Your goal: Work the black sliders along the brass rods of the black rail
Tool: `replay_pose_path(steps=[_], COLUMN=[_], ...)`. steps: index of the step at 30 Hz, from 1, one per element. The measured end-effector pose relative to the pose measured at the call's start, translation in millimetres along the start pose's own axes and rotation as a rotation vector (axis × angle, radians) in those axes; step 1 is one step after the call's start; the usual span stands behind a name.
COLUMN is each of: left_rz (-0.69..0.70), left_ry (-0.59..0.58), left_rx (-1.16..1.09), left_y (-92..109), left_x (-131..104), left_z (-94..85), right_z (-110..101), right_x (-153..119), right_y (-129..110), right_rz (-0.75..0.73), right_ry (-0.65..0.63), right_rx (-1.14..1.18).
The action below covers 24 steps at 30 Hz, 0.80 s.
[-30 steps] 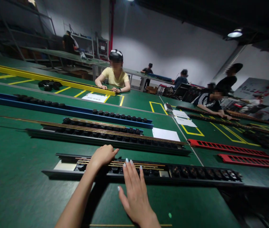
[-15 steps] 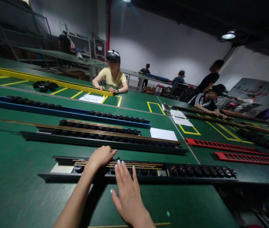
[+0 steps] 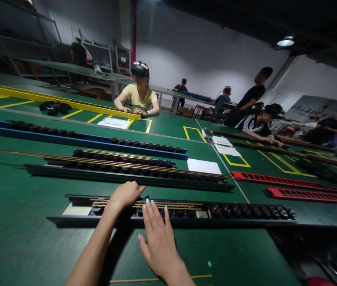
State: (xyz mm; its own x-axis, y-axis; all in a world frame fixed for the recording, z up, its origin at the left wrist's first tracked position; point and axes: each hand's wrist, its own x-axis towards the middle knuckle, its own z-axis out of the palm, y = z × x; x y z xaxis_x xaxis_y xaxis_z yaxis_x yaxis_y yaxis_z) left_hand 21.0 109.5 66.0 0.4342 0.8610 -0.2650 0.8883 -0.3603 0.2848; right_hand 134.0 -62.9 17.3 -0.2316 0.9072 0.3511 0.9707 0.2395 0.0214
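A long black channel rail [image 3: 76, 221] lies across the table in front of me, with black blocks [image 3: 239, 213] lined up inside. Thin brass-coloured strips [image 3: 183, 205] run lengthwise over some of the blocks. My left hand [image 3: 126, 195] reaches over the rail with bent fingers at its far side; most of the fingertips are hidden, and what they hold cannot be made out. Fingers stretched and slightly spread, my right hand [image 3: 160, 242] rests flat across the rail's near wall, its fingertips at the strips. Another brass-coloured strip [image 3: 199, 276] lies on the table near me.
Beyond lie a second black rail [image 3: 168, 182] with long strips, a blue rail [image 3: 144, 151] and a yellow rail [image 3: 76, 104]. Red slotted rails [image 3: 305, 194] are at the right. A person in a yellow top [image 3: 140, 95] sits opposite; other people work farther back.
Both hands stay in nearly the same place on the rail. The view has shifted slightly. At the far right, a standing person has leaned differently and another person has come into sight.
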Motion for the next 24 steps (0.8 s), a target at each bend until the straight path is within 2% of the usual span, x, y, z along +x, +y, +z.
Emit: replay_pose_path(steps=[24], left_rz=[-0.007], left_ry=[0.018], left_rx=[-0.015], left_y=[-0.9], left_x=[-0.1], left_z=[1.5], right_z=[-4.6], right_x=[8.7], right_y=[-9.8], right_rz=[-0.075], right_ry=[0.059], right_rx=[-0.001])
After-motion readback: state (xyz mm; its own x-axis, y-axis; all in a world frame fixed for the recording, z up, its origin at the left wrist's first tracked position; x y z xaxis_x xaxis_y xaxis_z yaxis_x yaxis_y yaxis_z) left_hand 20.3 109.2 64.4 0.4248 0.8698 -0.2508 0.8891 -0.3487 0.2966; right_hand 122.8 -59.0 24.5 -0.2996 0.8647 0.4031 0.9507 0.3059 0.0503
